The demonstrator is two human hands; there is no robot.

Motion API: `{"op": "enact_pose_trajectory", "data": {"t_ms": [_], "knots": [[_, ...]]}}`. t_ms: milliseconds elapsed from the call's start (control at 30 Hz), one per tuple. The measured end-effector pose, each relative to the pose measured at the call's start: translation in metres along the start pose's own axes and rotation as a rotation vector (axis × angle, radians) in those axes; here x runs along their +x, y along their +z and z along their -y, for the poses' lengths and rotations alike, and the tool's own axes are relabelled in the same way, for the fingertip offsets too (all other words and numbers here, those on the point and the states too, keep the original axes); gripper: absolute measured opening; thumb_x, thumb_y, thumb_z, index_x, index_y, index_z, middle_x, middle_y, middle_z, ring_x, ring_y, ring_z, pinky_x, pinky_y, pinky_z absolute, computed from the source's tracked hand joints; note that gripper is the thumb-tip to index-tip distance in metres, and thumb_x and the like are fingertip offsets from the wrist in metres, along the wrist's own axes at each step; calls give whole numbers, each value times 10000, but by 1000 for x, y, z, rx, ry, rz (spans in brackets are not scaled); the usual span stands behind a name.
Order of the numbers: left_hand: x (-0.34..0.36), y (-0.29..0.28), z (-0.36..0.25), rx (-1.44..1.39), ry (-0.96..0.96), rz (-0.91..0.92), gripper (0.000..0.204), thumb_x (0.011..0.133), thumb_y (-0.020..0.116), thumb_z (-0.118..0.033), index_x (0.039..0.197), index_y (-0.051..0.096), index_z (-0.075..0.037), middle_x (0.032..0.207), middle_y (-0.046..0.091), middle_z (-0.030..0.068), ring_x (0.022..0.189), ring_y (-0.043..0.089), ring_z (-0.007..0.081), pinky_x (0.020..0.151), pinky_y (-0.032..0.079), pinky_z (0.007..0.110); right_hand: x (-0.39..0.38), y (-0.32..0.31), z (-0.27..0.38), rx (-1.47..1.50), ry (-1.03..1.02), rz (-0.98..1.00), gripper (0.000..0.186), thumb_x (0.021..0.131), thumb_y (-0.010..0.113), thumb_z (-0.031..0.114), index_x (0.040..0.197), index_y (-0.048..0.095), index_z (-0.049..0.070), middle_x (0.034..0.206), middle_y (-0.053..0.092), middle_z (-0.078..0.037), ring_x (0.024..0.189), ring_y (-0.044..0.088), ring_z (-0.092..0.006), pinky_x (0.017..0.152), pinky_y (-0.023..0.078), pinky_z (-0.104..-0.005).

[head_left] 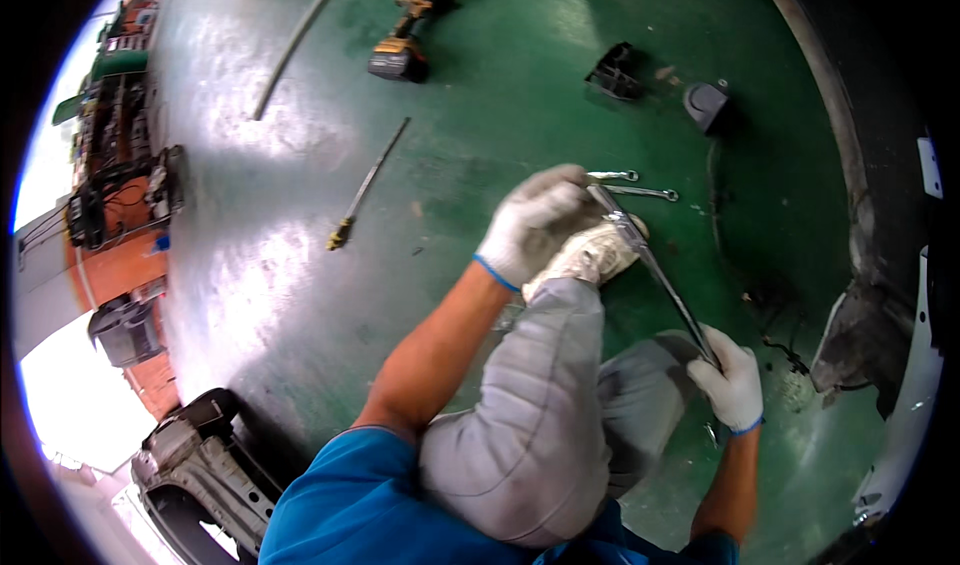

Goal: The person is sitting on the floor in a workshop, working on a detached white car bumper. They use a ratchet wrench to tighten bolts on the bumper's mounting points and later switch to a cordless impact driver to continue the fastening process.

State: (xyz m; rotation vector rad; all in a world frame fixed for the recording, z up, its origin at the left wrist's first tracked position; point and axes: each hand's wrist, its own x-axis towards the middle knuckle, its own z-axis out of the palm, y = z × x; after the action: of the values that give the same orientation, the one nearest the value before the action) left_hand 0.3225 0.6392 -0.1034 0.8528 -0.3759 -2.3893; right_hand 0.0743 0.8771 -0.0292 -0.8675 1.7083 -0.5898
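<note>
Ahead of you, the glossy green floor [510, 75] carries a black-and-yellow cordless drill [404, 33], a long yellow-handled screwdriver [362, 199], two slim silver wrenches [650, 194], and two dark plastic pieces [707, 108].

Gloved left hand [540, 223] well forward, gloved right hand [732, 380] farther back and curled closed, both forearms [430, 355] bare.

From my head, looking down at the floor [520, 75].
My camera sits on the left side of my head and faces down and a bit ahead. The metal bar [657, 275] is near it, just right of the middle. My blue shirt [355, 490], below and left of the bar, is very close. The drill [405, 33], up and left of the bar, is farther away. The round lens sees wide and bends straight things.
</note>
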Motion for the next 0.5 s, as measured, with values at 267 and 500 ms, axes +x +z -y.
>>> {"op": "enact_pose_trajectory", "data": {"t_ms": [267,500], "knots": [[12,-22,-13,-79,35,108,303,994,681,-96,1286,639,-28,1275,672,171,1165,688,341,987,607,472,23,-4,8,53,-11,101,488,816,698,193,1241,685,-46,754,681,-68,672,639,-121,671,524,-287],[14,-16,-40,274,-39,44,330,953,736,-117,1233,653,36,1152,727,157,1047,719,280,942,600,444,25,1,-1,93,17,97,463,812,719,165,1227,692,-37,704,644,-53,628,605,-110,622,496,-279]]}}
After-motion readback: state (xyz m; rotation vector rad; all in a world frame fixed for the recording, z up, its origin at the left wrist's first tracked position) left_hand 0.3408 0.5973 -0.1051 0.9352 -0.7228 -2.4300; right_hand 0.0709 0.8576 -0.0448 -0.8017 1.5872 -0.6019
